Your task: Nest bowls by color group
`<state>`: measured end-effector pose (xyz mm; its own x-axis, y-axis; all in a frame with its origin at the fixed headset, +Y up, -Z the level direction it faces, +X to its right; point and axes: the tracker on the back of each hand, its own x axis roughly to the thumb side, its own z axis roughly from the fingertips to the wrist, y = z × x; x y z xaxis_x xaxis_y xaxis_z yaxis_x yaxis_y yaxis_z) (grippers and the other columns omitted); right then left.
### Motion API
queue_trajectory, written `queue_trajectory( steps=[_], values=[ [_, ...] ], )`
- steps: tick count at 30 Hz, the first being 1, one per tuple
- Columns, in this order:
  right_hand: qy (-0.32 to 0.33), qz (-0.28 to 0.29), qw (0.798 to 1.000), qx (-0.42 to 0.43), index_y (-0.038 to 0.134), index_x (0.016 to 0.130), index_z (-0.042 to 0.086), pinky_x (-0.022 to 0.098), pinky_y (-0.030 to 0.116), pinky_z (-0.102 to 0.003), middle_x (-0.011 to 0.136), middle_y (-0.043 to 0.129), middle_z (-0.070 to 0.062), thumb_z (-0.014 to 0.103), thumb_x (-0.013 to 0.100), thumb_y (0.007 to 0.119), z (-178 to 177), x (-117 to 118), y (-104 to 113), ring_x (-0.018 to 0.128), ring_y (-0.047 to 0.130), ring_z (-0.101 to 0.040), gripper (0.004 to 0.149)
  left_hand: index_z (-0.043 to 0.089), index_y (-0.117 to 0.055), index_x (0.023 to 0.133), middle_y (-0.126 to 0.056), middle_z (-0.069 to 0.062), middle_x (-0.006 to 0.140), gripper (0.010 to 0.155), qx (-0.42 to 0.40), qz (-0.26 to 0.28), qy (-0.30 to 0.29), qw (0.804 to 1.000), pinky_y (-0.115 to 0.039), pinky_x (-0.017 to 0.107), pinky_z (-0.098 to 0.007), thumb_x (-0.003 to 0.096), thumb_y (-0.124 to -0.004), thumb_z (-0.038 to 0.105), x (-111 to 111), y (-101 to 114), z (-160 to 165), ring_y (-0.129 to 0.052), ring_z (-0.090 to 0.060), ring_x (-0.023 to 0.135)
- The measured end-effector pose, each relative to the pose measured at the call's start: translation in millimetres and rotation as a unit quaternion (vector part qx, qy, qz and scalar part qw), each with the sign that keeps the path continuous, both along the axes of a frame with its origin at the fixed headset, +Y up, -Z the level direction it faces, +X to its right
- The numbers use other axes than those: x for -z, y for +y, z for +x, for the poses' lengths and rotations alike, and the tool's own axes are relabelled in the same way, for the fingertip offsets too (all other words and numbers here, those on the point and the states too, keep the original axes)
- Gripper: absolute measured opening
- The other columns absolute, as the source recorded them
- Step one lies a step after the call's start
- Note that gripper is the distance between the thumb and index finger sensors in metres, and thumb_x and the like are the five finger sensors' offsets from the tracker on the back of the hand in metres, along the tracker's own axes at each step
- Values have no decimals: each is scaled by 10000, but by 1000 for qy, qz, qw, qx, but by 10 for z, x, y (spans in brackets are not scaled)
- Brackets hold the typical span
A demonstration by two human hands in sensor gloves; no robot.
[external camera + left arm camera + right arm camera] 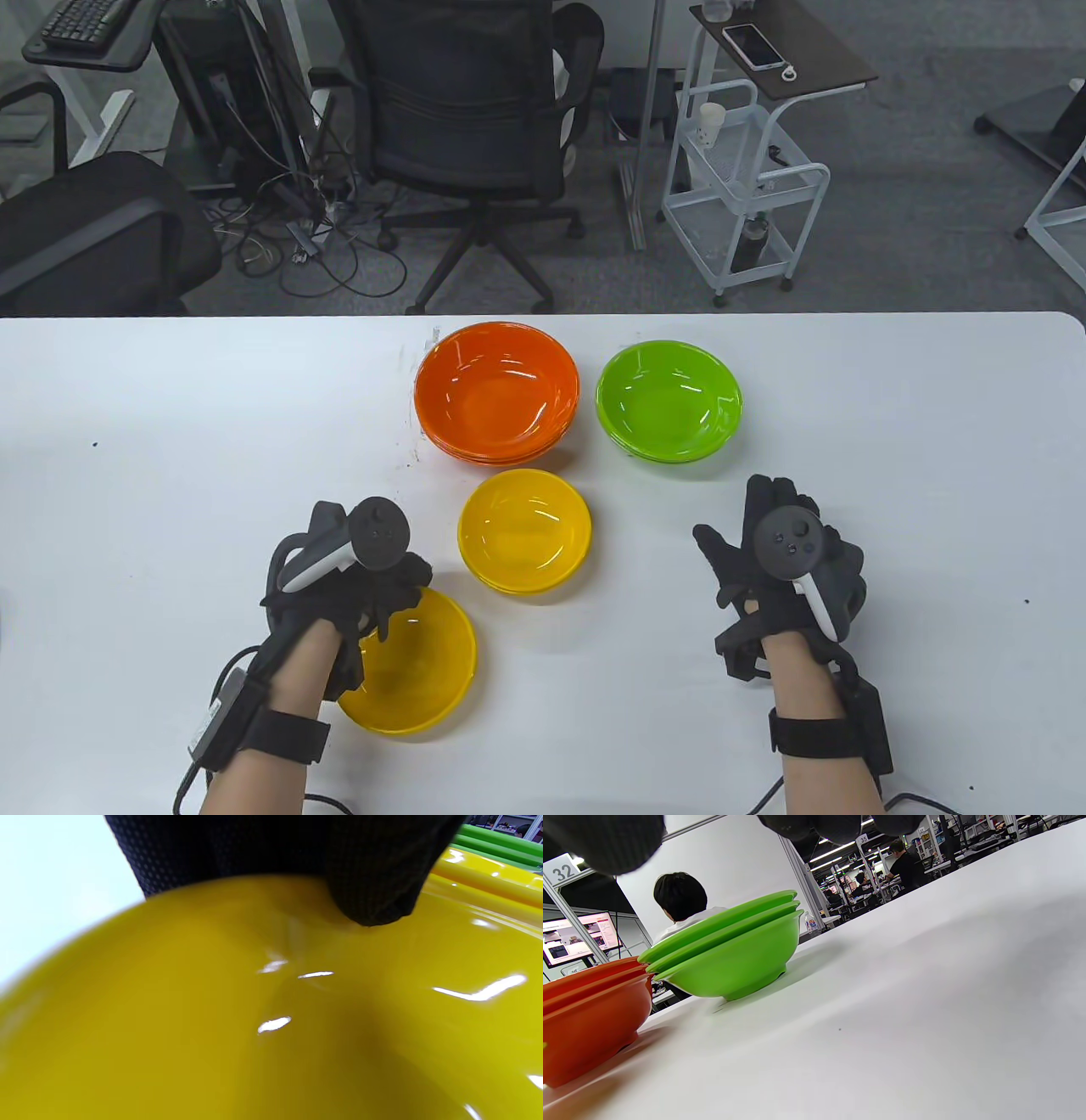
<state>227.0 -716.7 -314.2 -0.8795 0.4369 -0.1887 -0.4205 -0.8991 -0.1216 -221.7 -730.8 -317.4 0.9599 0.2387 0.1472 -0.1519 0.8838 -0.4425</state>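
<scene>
A nested stack of orange bowls [497, 392] and a nested stack of green bowls [668, 401] stand at the table's far middle; both show in the right wrist view, green [729, 950] and orange [589, 1018]. A yellow bowl stack [524, 531] stands in front of them. My left hand [373, 586] grips the far rim of a single yellow bowl [420, 671] at the near left, a finger [373, 878] inside the bowl [271, 1018]. My right hand [776, 543] lies open and flat on the table, holding nothing.
The white table [170, 475] has free room left and right of the bowls. Beyond its far edge stand an office chair [475, 110] and a white wire cart [747, 187].
</scene>
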Motion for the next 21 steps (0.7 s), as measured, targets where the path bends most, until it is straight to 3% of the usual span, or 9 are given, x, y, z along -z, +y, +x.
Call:
queue_trajectory(
  steps=[8, 14, 21],
  values=[
    [-3, 0, 1000, 4, 369, 1058, 181, 662, 256, -711, 1125, 357, -131, 666, 372, 697, 17, 4, -10, 1026, 365, -534, 902, 380, -927, 836, -1107, 82, 732, 418, -25, 21, 6, 999, -909, 508, -347, 424, -860, 390, -8, 69, -87, -1152, -123, 554],
    [-5, -1, 1000, 5, 368, 1058, 182, 661, 255, -711, 1124, 359, -132, 664, 372, 698, 27, 8, -14, 1025, 365, -534, 901, 342, -932, 838, -1126, 62, 689, 418, -75, 44, 19, 996, -935, 454, -313, 431, -856, 402, -25, 330, -157, -1177, -103, 472],
    [-6, -1, 1000, 6, 370, 1057, 182, 663, 255, -707, 1124, 357, -132, 662, 373, 698, 37, 12, -20, 1025, 365, -533, 898, 260, -910, 853, -1117, 29, 659, 435, -133, 105, 73, 983, -957, 418, -285, 443, -853, 393, -15, 540, -117, -1191, -83, 418]
  ],
)
